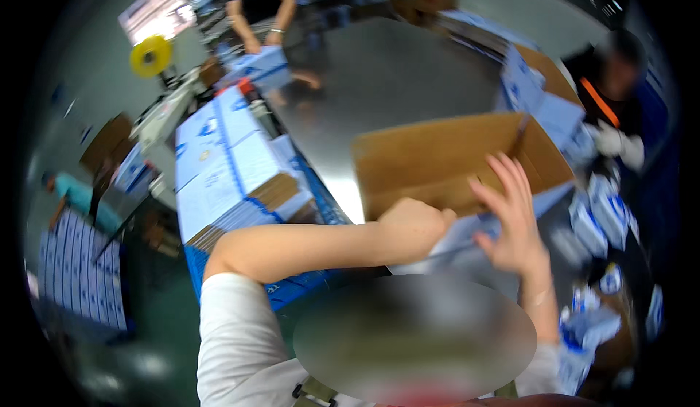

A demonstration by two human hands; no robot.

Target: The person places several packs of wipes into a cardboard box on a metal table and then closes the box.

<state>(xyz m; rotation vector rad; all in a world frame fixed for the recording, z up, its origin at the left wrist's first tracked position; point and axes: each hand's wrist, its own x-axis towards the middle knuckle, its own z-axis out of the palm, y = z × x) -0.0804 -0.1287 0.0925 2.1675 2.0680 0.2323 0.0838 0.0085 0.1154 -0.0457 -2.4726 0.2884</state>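
Observation:
A brown cardboard box with a white and blue printed outside lies open on its side on the grey metal table. My left hand is closed into a fist on the box's lower flap, near its front left corner. My right hand has its fingers spread and rests against the lower right edge of the box opening. The picture is blurred by motion.
A tall stack of flat white and blue cartons stands at the table's left edge. Small white and blue packets lie heaped at right. One person works at the far end, another in gloves at right. A yellow tape roll sits at the far left.

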